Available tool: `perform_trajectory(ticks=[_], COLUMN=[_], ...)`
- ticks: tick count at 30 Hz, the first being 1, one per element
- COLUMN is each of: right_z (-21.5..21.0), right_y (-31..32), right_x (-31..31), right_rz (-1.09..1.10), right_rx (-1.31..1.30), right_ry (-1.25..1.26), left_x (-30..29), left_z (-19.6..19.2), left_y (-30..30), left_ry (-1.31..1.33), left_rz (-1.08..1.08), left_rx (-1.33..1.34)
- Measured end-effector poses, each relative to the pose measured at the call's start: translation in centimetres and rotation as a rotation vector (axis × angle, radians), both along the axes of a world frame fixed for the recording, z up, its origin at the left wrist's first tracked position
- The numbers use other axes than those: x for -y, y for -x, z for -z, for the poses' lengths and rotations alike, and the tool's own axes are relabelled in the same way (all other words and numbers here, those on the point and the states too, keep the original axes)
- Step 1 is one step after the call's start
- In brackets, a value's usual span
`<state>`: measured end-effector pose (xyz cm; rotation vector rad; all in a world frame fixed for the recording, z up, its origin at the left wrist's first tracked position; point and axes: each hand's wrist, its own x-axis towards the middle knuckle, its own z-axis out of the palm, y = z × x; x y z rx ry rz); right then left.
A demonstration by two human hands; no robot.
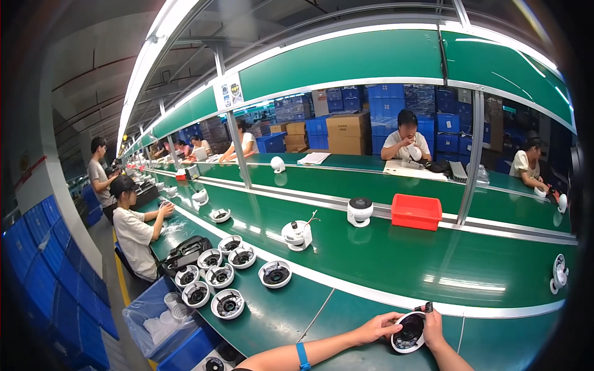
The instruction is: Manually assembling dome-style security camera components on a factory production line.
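A white round camera housing with a black inside (409, 335) is held between both hands above the green workbench, near the lower edge. Its open side faces up toward me. My left hand (378, 328), below a blue wristband, grips the left rim with thumb and fingers. On the opposite rim, my right hand (435, 329) is closed around the housing. A small black piece (428, 307) sticks up at the right fingertips; whether it belongs to the housing, I cannot tell. Several similar housings, among them a near one (228, 304) and one standing apart (275, 274), lie to the left.
Beyond the bench runs a green conveyor belt (371, 260) carrying a white part with wires (297, 235), a black-topped white unit (359, 211) and a red bin (416, 212). A lined blue crate (162, 315) stands at lower left. A co-worker (137, 232) works farther left.
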<state>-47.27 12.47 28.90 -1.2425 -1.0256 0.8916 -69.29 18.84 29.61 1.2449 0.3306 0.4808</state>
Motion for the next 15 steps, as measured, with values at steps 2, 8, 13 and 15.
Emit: perform_trajectory(ticks=[2,8,13,15], right_z=[0.9,2.8,3.9,4.2], right_y=[-0.7,-3.1,-3.4,-4.2], right_x=[-0.3,-1.1,-0.6,-0.8], right_rz=[0.045,0.129,0.256,0.264], right_rx=[-0.009,-0.363,0.028,0.026], right_ry=[-0.086,-0.059,-0.015,0.000], left_x=[-0.1,0.2,0.3,-0.3], left_z=[0.1,0.0,0.3,1.4], left_y=[-0.6,-1.7,-2.0,-2.6], left_ry=[0.012,0.085,-0.062,-0.127], left_rz=[-0.021,-0.150,0.008,0.048], left_rx=[-0.029,-0.012,0.033,0.040])
